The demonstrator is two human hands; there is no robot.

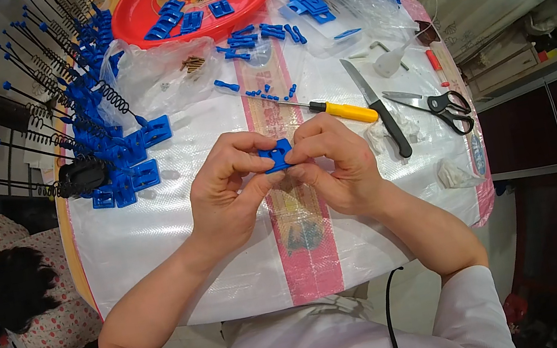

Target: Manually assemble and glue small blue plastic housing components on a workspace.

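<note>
Between my two hands, above the middle of the table, is a small blue plastic bracket (276,153) with an opening in it. My left hand (229,182) pinches its left side between thumb and fingers. On the other side my right hand (337,160) grips the right edge in the same way. Just beyond lies a screwdriver (351,112) with a yellow handle, and past its shaft several tiny blue pieces (267,89) are scattered. A black-handled knife (388,121) and black scissors (447,108) rest to the right.
At the far left stand many blue assemblies (129,148) with black springs and rods. A red tray (134,32) at the back holds blue brackets. Near it are a clear bag (160,72) with brass screws and a small white bottle (389,63). Another person (39,298) is at the left.
</note>
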